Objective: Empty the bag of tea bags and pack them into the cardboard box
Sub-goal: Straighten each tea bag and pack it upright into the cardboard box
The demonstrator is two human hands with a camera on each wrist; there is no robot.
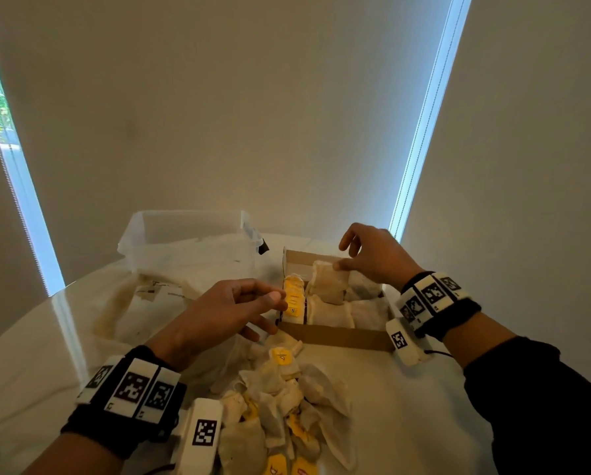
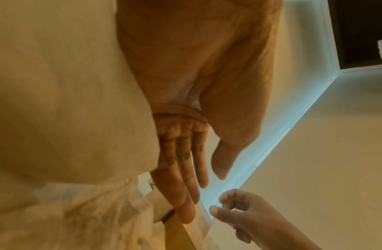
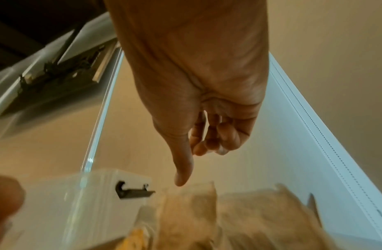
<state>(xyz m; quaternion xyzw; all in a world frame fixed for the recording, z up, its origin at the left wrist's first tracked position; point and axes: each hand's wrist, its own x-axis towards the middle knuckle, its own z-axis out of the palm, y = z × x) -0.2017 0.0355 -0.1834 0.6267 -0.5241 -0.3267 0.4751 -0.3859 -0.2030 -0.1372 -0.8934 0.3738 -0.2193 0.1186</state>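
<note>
The brown cardboard box [image 1: 338, 335] sits right of centre and holds rows of pale tea bags [image 1: 335, 311] with yellow tags [image 1: 294, 298] at its left end. My left hand [image 1: 273, 303] hovers at that left end with straight fingers and holds nothing; in the left wrist view its fingers [image 2: 185, 194] lie against the box edge [image 2: 177, 233]. My right hand [image 1: 345, 255] is over the far side. Its thumb touches the top of an upright tea bag [image 1: 328, 282] while the other fingers curl loosely. A loose pile of tea bags [image 1: 280, 406] lies in front of the box.
The limp cloth bag [image 1: 126, 310] is spread on the white table, left of the box. Behind it stands a clear plastic bin [image 1: 184, 234] with a black latch, close to the box's far left corner. Window blinds rise beyond the table.
</note>
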